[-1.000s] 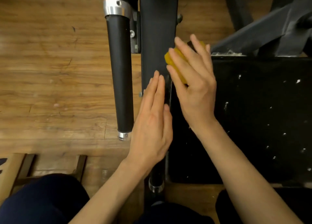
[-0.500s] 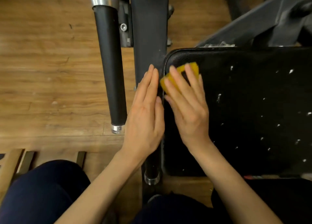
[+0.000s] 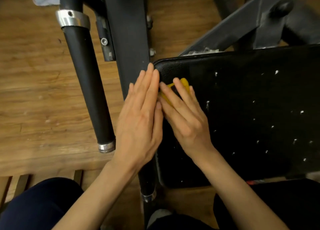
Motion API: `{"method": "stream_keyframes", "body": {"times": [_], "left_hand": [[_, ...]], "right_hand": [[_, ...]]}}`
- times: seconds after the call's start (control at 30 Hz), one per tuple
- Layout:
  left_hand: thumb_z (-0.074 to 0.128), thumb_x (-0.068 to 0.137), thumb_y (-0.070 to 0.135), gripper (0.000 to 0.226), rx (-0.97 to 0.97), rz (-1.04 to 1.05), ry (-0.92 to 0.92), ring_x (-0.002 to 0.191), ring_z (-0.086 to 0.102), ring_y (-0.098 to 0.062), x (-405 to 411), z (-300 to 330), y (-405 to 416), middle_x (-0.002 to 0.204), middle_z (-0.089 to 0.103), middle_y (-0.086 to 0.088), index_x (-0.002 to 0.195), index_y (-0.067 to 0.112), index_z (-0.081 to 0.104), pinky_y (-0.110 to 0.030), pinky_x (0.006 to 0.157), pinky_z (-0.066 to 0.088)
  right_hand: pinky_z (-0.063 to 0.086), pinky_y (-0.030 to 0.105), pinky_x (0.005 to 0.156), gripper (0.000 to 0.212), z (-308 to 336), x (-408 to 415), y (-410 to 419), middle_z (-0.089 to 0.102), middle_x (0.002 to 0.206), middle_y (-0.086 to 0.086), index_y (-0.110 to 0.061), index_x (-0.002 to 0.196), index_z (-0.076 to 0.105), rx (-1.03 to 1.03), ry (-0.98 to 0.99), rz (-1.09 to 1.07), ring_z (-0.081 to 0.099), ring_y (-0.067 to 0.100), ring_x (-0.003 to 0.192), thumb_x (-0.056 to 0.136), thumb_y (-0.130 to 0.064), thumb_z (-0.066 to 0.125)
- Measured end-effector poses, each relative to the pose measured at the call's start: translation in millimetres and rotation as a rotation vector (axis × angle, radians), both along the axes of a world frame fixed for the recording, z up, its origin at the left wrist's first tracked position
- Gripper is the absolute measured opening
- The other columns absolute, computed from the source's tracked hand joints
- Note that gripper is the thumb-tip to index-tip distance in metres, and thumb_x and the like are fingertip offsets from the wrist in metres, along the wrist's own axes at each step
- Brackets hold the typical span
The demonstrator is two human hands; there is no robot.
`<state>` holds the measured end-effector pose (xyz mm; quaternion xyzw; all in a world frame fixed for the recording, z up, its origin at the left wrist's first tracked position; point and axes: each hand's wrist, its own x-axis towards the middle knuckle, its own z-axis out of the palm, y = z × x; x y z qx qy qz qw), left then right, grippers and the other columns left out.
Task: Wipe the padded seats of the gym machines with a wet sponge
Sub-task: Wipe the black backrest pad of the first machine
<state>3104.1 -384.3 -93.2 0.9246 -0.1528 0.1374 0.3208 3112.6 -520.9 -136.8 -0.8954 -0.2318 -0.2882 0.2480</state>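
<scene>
Outboard of the left hand, a black foam-covered handle with chrome collars hangs over the wooden floor. The left hand lies flat, fingers straight and together, against the upright frame post, holding nothing. Touching its inner edge, the right hand presses a yellow sponge onto the near-left corner of the padded seat; the fingers lie nearly straight on top, and the thumb is hidden, so any pinch cannot be confirmed. White specks cover the pad further right of this hand.

Risks: the sponge sits at the seat edge, so a leftward stroke could carry it off into the gap beside the post. Crowded hands may restrict stroke length, leaving specks unwiped.
</scene>
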Motion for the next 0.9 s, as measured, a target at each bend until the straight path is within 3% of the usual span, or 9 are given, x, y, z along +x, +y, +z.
{"method": "stream_keyframes", "body": {"times": [0.1, 0.27, 0.37, 0.47, 0.53, 0.63, 0.73, 0.8, 0.9], "left_hand": [[0.036, 0.102, 0.014, 0.054, 0.129, 0.011, -0.01, 0.15, 0.018, -0.019, 3.6, 0.7, -1.6, 0.163, 0.017, -0.008, 0.153, 0.003, 0.024, -0.04, 0.122, 0.02], [0.038, 0.098, 0.01, 0.057, 0.211, 0.03, -0.005, 0.149, 0.023, -0.02, 2.3, -0.3, -1.4, 0.163, 0.015, -0.008, 0.153, 0.003, 0.025, -0.039, 0.122, 0.021], [0.039, 0.096, 0.007, 0.058, 0.22, 0.028, -0.004, 0.149, 0.023, -0.02, 2.1, -0.8, -1.4, 0.163, 0.016, -0.009, 0.153, 0.003, 0.025, -0.042, 0.121, 0.024], [0.04, 0.097, 0.008, 0.059, 0.229, 0.024, -0.002, 0.149, 0.024, -0.021, 2.1, -0.1, -1.6, 0.164, 0.014, -0.008, 0.153, 0.004, 0.023, -0.041, 0.121, 0.025], [0.039, 0.098, 0.011, 0.058, 0.234, 0.034, -0.001, 0.149, 0.024, -0.021, 2.4, -0.1, -1.8, 0.164, 0.013, -0.007, 0.154, 0.004, 0.023, -0.04, 0.121, 0.025], [0.039, 0.097, 0.011, 0.058, 0.243, 0.055, -0.016, 0.148, 0.026, -0.022, 2.3, -2.0, -3.0, 0.163, 0.016, -0.006, 0.153, 0.004, 0.026, -0.041, 0.119, 0.028], [0.04, 0.096, 0.009, 0.058, 0.25, 0.051, -0.02, 0.147, 0.028, -0.022, 2.1, -2.2, -2.7, 0.163, 0.017, -0.007, 0.152, 0.003, 0.027, -0.043, 0.117, 0.032], [0.04, 0.097, 0.009, 0.058, 0.26, 0.036, -0.016, 0.147, 0.027, -0.023, 1.5, -2.0, -1.5, 0.164, 0.015, -0.007, 0.153, 0.004, 0.025, -0.044, 0.117, 0.032], [0.039, 0.098, 0.013, 0.058, 0.258, 0.025, -0.016, 0.148, 0.025, -0.022, 1.6, -2.2, -0.4, 0.164, 0.014, -0.005, 0.153, 0.005, 0.024, -0.042, 0.118, 0.03]], "right_hand": [[0.026, 0.051, 0.117, 0.036, 17.3, 27.4, -33.4, 0.049, 0.143, 0.013, -0.005, 0.133, 0.055, 0.061, -0.028, -0.074, 0.035, 0.033, 0.141, 0.097, -0.007, 0.058], [0.024, 0.054, 0.117, 0.034, 22.5, 26.5, -9.3, 0.052, 0.14, 0.017, -0.002, 0.129, 0.059, 0.461, 0.011, -0.371, 0.034, 0.036, 0.141, 0.095, -0.009, 0.06], [0.028, 0.055, 0.115, 0.031, 25.5, 25.3, 16.8, 0.055, 0.137, 0.015, -0.002, 0.125, 0.062, 0.347, 0.008, -0.176, 0.039, 0.035, 0.138, 0.096, -0.012, 0.059], [0.028, 0.052, 0.116, 0.033, 20.1, 26.4, -42.8, 0.053, 0.139, 0.013, -0.002, 0.129, 0.058, 0.124, -0.03, -0.116, 0.04, 0.034, 0.137, 0.098, -0.01, 0.057], [0.026, 0.053, 0.117, 0.034, 16.3, 21.8, -75.6, 0.05, 0.141, 0.015, 0.0, 0.13, 0.056, 0.254, 0.004, -0.266, 0.037, 0.035, 0.139, 0.098, -0.008, 0.056], [0.029, 0.056, 0.113, 0.034, 11.3, 13.6, -39.2, 0.052, 0.14, 0.017, 0.002, 0.129, 0.057, 0.47, 0.018, -0.427, 0.036, 0.034, 0.14, 0.097, -0.007, 0.057], [0.03, 0.055, 0.114, 0.034, 2.2, -0.8, 6.6, 0.053, 0.139, 0.014, -0.002, 0.128, 0.058, 0.318, 0.013, -0.21, 0.039, 0.034, 0.138, 0.095, -0.009, 0.06], [0.032, 0.053, 0.113, 0.034, -1.4, -0.5, -18.8, 0.053, 0.138, 0.012, -0.004, 0.128, 0.058, 0.126, -0.028, -0.075, 0.042, 0.033, 0.136, 0.095, -0.009, 0.062], [0.03, 0.052, 0.115, 0.034, -4.2, 0.4, -73.4, 0.052, 0.139, 0.014, -0.002, 0.129, 0.055, 0.123, -0.022, -0.179, 0.041, 0.034, 0.137, 0.096, -0.007, 0.059]]}}
